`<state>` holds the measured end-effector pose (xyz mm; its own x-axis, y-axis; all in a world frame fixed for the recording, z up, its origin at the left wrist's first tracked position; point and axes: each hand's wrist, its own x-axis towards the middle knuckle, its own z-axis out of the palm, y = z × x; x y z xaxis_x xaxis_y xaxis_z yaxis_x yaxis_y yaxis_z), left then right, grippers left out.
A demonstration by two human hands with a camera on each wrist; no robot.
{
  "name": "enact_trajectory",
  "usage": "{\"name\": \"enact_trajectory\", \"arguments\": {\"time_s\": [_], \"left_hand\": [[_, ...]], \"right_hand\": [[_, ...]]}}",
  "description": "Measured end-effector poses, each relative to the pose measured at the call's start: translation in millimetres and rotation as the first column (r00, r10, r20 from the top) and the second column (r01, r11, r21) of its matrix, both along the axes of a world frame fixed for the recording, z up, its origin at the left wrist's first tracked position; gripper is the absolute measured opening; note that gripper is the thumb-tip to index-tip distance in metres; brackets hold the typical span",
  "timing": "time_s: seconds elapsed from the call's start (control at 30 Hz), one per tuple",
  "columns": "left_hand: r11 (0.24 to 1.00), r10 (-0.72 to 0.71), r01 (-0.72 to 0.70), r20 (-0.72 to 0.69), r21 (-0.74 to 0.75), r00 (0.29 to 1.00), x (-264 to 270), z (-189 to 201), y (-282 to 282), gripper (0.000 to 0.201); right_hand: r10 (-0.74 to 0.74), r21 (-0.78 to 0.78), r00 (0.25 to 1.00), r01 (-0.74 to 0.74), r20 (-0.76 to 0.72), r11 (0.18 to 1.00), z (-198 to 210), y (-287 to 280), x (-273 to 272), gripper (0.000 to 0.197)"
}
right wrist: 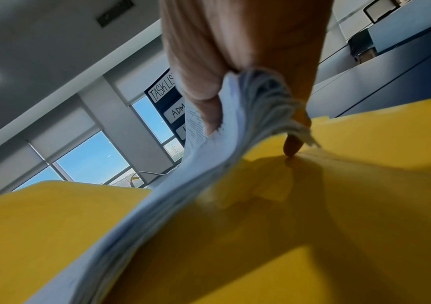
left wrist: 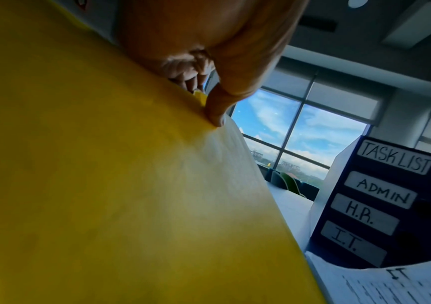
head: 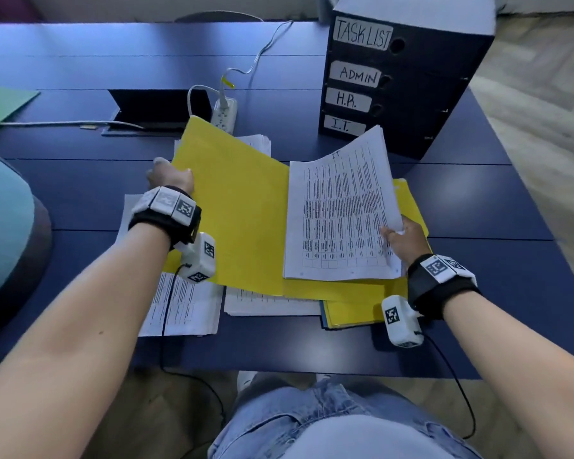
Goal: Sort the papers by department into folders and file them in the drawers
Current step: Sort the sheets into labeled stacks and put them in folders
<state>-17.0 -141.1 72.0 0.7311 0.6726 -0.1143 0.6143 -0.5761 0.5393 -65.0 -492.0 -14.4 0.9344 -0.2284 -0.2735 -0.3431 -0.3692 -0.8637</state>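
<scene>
An open yellow folder (head: 242,207) lies mid-table on other papers. My left hand (head: 168,175) pinches the raised edge of its left flap (left wrist: 105,185), thumb on the inner face. My right hand (head: 403,238) grips the lower right corner of a stack of printed sheets (head: 340,210) headed "IT", holding it over the folder's right half; the stack (right wrist: 209,164) bends upward at the held corner, and one finger touches the yellow flap (right wrist: 339,205) below. A dark drawer unit (head: 401,77) at the back right carries labels TASK LIST, ADMIN, H.R., I.T. (head: 343,125).
Other paper piles lie under and around the folder: one at the front left (head: 183,306), one in front (head: 269,301), one behind (head: 256,144). More yellow folders (head: 352,314) sit beneath at the right. A power strip (head: 224,114), cables and a green folder (head: 0,104) lie farther back.
</scene>
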Motion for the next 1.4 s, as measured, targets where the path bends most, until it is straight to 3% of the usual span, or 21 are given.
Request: {"name": "enact_trajectory", "arguments": {"time_s": [0.23,0.43,0.57,0.7,0.8,0.9,0.97,1.07,1.23,1.33,1.4], "left_hand": [[0.997,-0.073,0.073,0.004,0.007,0.997,2.3,26.9,-6.9,0.037],[0.981,-0.19,0.193,0.088,-0.021,0.978,-3.7,49.6,-16.7,0.037],[0.947,-0.32,0.322,0.083,-0.008,0.944,-11.0,67.5,-29.5,0.017],[0.904,-0.404,0.415,0.108,-0.104,0.908,-14.4,74.1,-49.8,0.037],[0.833,-0.473,0.499,0.161,-0.239,0.866,-21.6,79.7,-72.3,0.034],[0.722,-0.521,0.545,0.183,-0.426,0.834,-30.4,85.7,-96.8,0.009],[0.651,-0.505,0.539,0.226,-0.535,0.833,-30.7,86.8,-109.5,0.023],[0.58,-0.508,0.526,0.229,-0.623,0.83,-36.1,85.9,-134.2,0.032],[0.473,-0.542,0.443,0.146,-0.762,0.828,-47.0,60.0,-175.7,0.008],[0.489,-0.608,0.42,0.046,-0.765,0.792,-53.3,30.3,-194.3,0.048],[0.547,-0.625,0.414,-0.026,-0.728,0.781,-54.0,7.6,-200.2,0.054]], "right_hand": [[-0.015,0.009,1.0,0.015,0.019,1.0,-2.3,-3.3,-10.3,0.029],[-0.004,0.034,0.999,0.003,0.038,0.999,-1.9,-10.6,-14.2,0.028],[0.018,0.026,0.999,-0.019,0.036,0.999,-0.9,-11.4,-15.9,0.027],[0.061,-0.01,0.998,-0.061,0.014,0.998,-2.3,-5.8,-11.9,0.029],[0.062,-0.005,0.997,-0.062,-0.043,0.998,-2.2,-0.9,-10.6,0.036],[0.054,0.028,0.985,-0.05,-0.163,0.998,-2.1,-3.4,-8.8,0.056],[0.083,-0.006,0.978,-0.086,-0.193,0.996,-1.5,-8.4,-7.6,0.062],[0.13,-0.086,0.976,-0.146,-0.176,0.986,1.6,-14.6,-7.8,0.057],[0.21,-0.166,0.969,-0.23,-0.131,0.959,2.6,-24.7,-7.7,0.049],[0.201,-0.069,0.975,-0.208,-0.097,0.976,0.4,-30.1,-10.3,0.051],[0.188,-0.01,0.978,-0.19,-0.084,0.982,-2.4,-33.1,-11.8,0.047]]}}
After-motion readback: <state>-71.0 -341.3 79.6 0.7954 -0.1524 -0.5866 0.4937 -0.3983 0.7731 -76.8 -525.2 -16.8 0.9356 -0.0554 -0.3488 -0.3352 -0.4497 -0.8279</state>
